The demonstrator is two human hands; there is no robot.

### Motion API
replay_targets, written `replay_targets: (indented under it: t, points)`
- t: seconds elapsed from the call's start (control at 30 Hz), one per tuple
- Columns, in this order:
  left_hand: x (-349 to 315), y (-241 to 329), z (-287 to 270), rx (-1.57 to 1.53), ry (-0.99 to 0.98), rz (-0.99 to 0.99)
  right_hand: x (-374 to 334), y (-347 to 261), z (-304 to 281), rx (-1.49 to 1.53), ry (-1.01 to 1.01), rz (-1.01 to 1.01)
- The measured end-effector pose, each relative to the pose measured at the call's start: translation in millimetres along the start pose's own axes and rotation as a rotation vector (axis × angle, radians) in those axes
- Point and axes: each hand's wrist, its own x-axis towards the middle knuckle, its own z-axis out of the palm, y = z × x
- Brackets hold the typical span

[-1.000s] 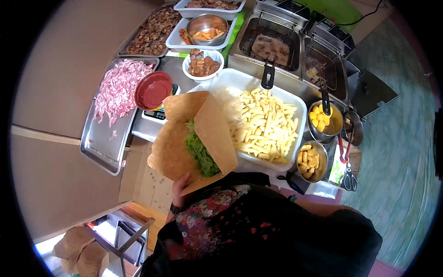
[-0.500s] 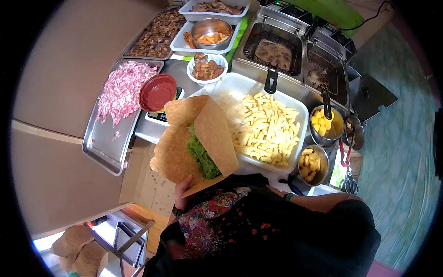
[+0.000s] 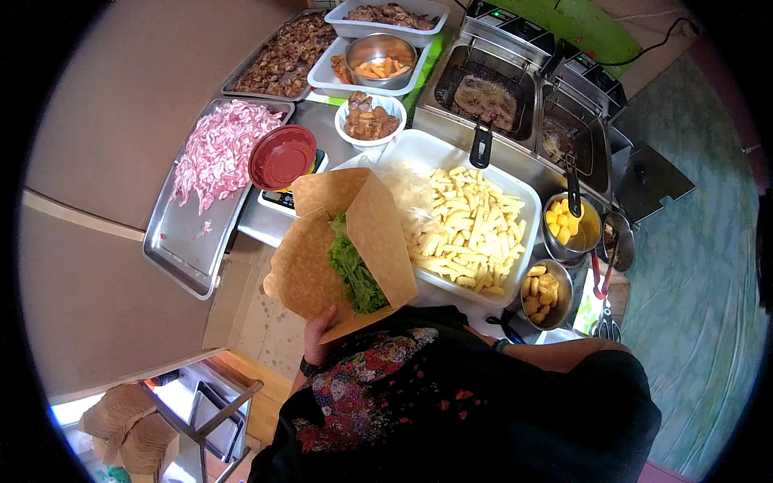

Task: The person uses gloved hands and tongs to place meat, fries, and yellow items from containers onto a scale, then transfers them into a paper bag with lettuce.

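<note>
steel counter (image 3: 320, 133) beside fryers (image 3: 519, 141): left hand (image 3: 321, 325) pinched a kraft box (image 3: 302, 266) holding greens (image 3: 354, 270) (right hand (image 3: 485, 336) mostly hidden, state unclear); filling seemed part-done, calling for a level hold.

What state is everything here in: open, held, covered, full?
Left hand: closed on the box's near edge
Brown paper box: open, held
Lettuce: loose, inside the box
White tub: uncovered, mostly filled
Cut potatoes: pale, heaped
Metal tray: partly covered
Pink strips: heaped
Red bowl: uncovered
Fryer baskets: both lowered
Right hand: mostly hidden
</note>
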Motion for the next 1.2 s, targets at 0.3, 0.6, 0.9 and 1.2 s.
replay_targets:
  t: [0.3, 0.6, 0.9, 1.2]
  points:
    - [3, -4, 2, 0.009, 0.033, 0.085, -11, -42, -10, 0.022, -0.116, 0.150]
    - [1, -6, -4, -0.007, 0.048, 0.070, -3, -27, -6, 0.015, -0.071, 0.080]
    - [4, -6, -16, 0.054, 0.054, 0.008, -2, -29, -4, 0.095, -0.044, 0.144]
    - [-1, 2, -3, 0.112, 0.084, -0.038, 11, -12, 0, 0.335, -0.063, 0.398]
